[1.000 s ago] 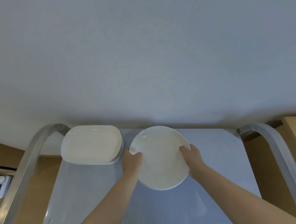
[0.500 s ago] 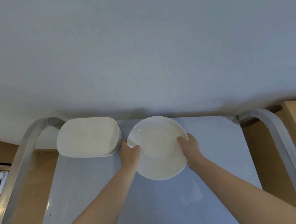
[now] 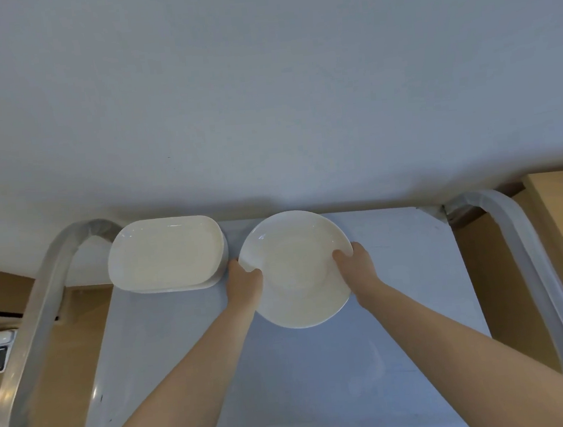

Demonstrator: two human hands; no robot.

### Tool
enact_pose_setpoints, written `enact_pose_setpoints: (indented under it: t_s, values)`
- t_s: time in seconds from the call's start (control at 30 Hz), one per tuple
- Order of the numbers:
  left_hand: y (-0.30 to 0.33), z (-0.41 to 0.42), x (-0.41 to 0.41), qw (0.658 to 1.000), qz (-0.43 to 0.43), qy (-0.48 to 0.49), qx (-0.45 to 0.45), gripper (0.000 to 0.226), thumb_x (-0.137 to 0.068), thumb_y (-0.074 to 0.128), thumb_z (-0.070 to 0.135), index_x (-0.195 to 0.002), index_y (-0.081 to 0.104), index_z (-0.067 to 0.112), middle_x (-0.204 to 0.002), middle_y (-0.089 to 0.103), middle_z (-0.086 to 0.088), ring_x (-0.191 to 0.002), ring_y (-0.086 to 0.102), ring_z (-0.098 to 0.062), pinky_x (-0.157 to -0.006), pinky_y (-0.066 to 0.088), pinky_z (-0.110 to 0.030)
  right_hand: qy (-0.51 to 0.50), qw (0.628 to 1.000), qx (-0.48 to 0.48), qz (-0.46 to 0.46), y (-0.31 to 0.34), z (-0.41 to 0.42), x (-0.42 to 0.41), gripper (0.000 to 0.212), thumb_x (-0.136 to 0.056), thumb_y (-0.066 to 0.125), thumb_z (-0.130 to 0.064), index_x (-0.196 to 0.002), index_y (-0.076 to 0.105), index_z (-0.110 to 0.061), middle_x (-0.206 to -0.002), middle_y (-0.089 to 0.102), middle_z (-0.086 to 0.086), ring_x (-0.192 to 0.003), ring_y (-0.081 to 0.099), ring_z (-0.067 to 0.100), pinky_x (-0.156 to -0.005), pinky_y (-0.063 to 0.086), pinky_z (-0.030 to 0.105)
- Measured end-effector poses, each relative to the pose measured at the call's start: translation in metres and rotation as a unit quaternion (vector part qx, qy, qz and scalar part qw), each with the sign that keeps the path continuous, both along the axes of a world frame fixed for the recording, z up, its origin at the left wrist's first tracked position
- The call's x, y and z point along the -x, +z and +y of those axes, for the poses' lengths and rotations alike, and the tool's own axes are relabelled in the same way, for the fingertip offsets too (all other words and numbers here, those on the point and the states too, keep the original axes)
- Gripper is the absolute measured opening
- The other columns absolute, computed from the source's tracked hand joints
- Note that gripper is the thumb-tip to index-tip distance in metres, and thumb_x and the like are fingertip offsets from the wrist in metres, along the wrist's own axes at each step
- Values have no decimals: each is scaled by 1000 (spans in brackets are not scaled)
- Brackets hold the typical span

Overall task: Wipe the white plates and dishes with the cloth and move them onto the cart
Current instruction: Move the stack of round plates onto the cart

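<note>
**Round plate held over cart top, oblong dishes stacked at far left corner**

We note a grey cart top point(image 3: 289, 377) flanked by a curved metal handle on each side, the left handle point(image 3: 40, 333) and the right handle point(image 3: 534, 278). The cart stands against a pale wall point(image 3: 260, 77).

Containers: a stack of white oblong dishes point(image 3: 166, 253) sits at the far left corner of the cart top, overhanging the left edge slightly. The upper dish holds nothing that we can see. How many dishes make up the stack we cannot tell; at least two rims show.

Task item: a round white plate point(image 3: 296, 270) lies face up near the far edge of the cart top, around its middle, just beside the stack and apart from it. Being round, it has no long axis. The long axis of the oblong dishes runs parallel to the far edge. Whether the plate rests on the surface or is held just above it we cannot tell.

Hands: the left hand point(image 3: 245, 282) grips the plate's left rim, thumb over the rim. The right hand point(image 3: 357, 268) grips the right rim likewise, fingers beneath and hidden.
</note>
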State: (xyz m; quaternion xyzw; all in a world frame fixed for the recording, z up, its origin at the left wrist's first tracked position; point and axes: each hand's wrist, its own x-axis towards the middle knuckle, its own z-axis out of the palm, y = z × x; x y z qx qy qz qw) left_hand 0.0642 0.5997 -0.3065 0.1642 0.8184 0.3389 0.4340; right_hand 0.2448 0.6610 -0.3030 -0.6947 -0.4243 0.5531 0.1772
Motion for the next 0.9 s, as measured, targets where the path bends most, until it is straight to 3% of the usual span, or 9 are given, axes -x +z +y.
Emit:
enact_pose_setpoints:
  t_s: [0.13,0.23,0.37,0.53,0.73,0.9]
  values:
    - [0,-1,0,1000,0,3,-7,12,-84,46,-1,-89,46,10,-80,48,-4,-78,47,-25,-67,37,-29,33,999,-11,-22,8,-1,-6,29,-91,45,-18,-119,49,-12,-104,57,3,-92,54,23,-71,43,34]
    - [-1,-2,0,1000,11,3,-12,21,-83,45,-3,-75,43,16,-72,46,-2,-75,45,-25,-66,36,-29,43,999,-14,-14,14,-4,-12,30,-91,45,-17,-120,50,-12,-103,58,2,-93,55,22,-73,44,33]
    - [0,-3,-1,1000,7,18,-2,18,-84,46,-1,-98,46,10,-81,49,-5,-82,46,-26,-70,37,-30,45,999,-14,-2,22,-11,-19,33,-89,44,-15,-121,52,-12,-109,60,3,-99,58,24,-84,51,39]
    - [0,-3,-2,999,-6,38,-5,33,-84,46,-3,-116,48,4,-99,50,-13,-88,47,-27,-75,38,-32,51,999,-18,-3,30,-17,-24,30,-88,42,-14,-115,55,-9,-98,58,2,-81,51,18,-71,44,31]
    - [-1,-6,-3,999,2,33,-1,35,-83,47,-4,-118,50,0,-111,56,-22,-92,51,-32,-76,38,-34,63,998,-23,-18,36,-21,-28,28,-88,41,-12,-111,57,-8,-91,56,3,-75,48,17,-68,42,30]
    - [2,-10,4,1000,9,-9,6,23,-83,47,-4,-104,53,2,-93,53,-14,-86,46,-29,-74,36,-31,71,997,-21,-29,37,-23,-29,31,-88,40,-13,-113,58,-9,-90,55,2,-74,47,16,-69,43,29]
